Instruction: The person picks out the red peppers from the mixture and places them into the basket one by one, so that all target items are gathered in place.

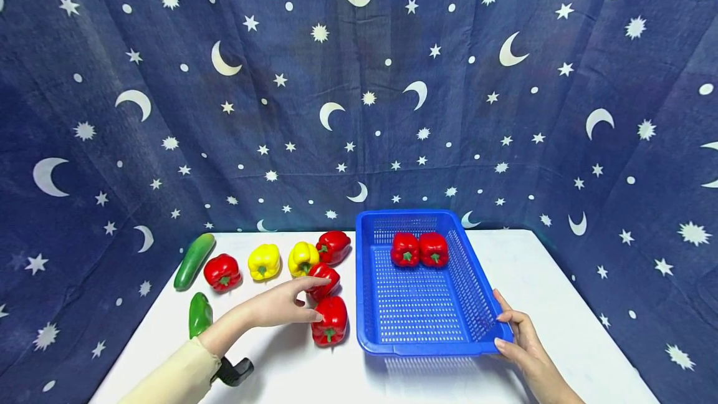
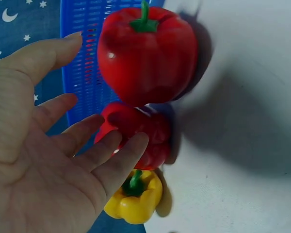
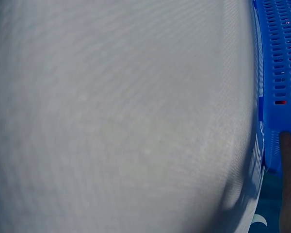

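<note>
My left hand (image 1: 283, 305) reaches over the table with its fingers spread and loosely bent. Its thumb lies at the side of a front red bell pepper (image 1: 330, 322), while the index finger overlaps a second red bell pepper (image 1: 325, 288) behind it. In the left wrist view the palm shows bare, beside a large red bell pepper (image 2: 148, 58) and a yellow one (image 2: 136, 199). At the near right corner of a blue plastic basket (image 1: 417, 313), my right hand (image 1: 527, 345) holds the rim, thumb on top and fingers along the outer side. Two red bell peppers (image 1: 419, 249) sit inside it.
Behind the left hand are another red bell pepper (image 1: 333, 247) and two yellow ones (image 1: 263, 262). Further left lie a red bell pepper (image 1: 222, 272), a cucumber (image 1: 194, 262) and a green pepper (image 1: 200, 315). A starry blue curtain (image 1: 359, 105) borders the white table (image 1: 561, 304).
</note>
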Available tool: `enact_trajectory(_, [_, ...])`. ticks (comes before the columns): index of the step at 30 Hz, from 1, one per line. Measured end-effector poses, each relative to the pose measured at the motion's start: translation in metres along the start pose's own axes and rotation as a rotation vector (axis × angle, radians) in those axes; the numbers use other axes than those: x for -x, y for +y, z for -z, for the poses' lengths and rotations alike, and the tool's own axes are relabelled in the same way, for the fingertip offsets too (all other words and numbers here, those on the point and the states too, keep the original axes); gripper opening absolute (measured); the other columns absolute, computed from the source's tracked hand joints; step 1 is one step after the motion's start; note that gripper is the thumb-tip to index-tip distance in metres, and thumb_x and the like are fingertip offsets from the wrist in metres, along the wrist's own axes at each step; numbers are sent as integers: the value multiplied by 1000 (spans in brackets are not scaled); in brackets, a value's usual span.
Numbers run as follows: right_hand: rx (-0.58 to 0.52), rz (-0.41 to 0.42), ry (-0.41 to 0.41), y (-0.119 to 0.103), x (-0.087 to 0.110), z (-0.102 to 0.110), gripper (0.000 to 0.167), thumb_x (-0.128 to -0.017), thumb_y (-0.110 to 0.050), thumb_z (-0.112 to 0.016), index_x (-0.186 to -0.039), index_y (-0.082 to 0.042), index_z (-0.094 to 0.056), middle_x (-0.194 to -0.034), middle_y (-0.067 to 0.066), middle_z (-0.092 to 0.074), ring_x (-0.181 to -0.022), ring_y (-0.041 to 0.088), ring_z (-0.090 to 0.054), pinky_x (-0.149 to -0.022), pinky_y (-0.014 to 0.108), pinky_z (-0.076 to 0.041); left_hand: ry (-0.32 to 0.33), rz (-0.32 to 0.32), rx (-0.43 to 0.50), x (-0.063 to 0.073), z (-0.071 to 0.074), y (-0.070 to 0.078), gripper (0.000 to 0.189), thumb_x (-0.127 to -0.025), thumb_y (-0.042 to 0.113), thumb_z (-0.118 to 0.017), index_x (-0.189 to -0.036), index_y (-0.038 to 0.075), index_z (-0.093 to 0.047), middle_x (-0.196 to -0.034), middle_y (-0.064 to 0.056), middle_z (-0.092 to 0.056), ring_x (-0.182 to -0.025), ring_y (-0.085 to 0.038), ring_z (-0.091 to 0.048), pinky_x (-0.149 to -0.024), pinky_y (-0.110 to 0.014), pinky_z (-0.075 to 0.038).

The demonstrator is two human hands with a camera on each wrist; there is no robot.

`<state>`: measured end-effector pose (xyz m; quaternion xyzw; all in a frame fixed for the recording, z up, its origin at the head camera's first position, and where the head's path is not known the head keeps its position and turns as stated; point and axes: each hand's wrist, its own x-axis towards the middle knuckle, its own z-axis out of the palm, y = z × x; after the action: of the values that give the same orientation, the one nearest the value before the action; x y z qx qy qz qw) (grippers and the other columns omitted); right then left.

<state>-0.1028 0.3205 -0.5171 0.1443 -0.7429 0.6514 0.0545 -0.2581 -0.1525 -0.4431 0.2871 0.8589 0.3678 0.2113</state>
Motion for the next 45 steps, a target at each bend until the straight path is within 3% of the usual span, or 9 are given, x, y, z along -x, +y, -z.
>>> enact_trajectory(6, [11,-15,0,1,0,1,34,-104,1,-42,-131,5,-22,-172,-2,-1,-142,-18,-15,-98,15,-41,-13,-13,-15,2,-5,0,72,-87,30,-82,-150,14,-51,-146,-10,-51,-127,-33,-50,-102,-53,-51])
enact_trajectory(9, [20,-15,3,0,0,1,35,-104,1,-42,-131,5,-21,-172,-1,0,-143,-17,-11,-99,13,-38,-9,-36,-43,4,-8,-1,74,-85,30,-84,-149,13,-53,-146,-10,-52,-128,-33,-50,-99,-51,-52])
enact_trajectory(14, [17,14,-7,0,0,0,34,-103,3,-42,-130,6,-22,-172,1,0,-144,-14,-9,-99,12,-37,-23,-21,-33,6,-12,-3,74,-83,29,-85,-149,14,-54,-145,-7,-51,-131,-31,-47,-98,-45,-54])
enact_trajectory(26, [34,-64,26,0,-1,-1,34,-104,-1,-44,-131,3,-22,-172,-3,-1,-139,-22,-13,-97,16,-41,-61,-15,6,4,-21,-10,69,-84,23,-84,-147,18,-55,-145,-5,-49,-127,-25,-51,-97,-38,-55])
enact_trajectory(31, [35,-26,15,0,0,-1,34,-104,1,-43,-131,5,-23,-172,-2,-1,-140,-20,-13,-97,14,-40,-54,-20,-4,3,-24,-13,67,-85,20,-83,-146,18,-55,-144,-7,-46,-123,-24,-53,-95,-35,-56])
enact_trajectory(38, [18,-39,24,-1,0,-2,34,-104,0,-43,-131,4,-23,-172,-3,-2,-138,-22,-16,-97,16,-43,-43,6,-14,4,-26,-11,60,-85,16,-84,-139,20,-60,-140,-8,-47,-116,-24,-56,-91,-38,-57])
enact_trajectory(45, [-3,-18,6,-1,0,-1,33,-105,1,-42,-131,4,-22,-172,-3,-1,-140,-20,-16,-98,15,-42,-71,8,1,8,-27,-10,56,-85,20,-84,-136,25,-59,-132,0,-56,-118,-23,-56,-95,-41,-56])
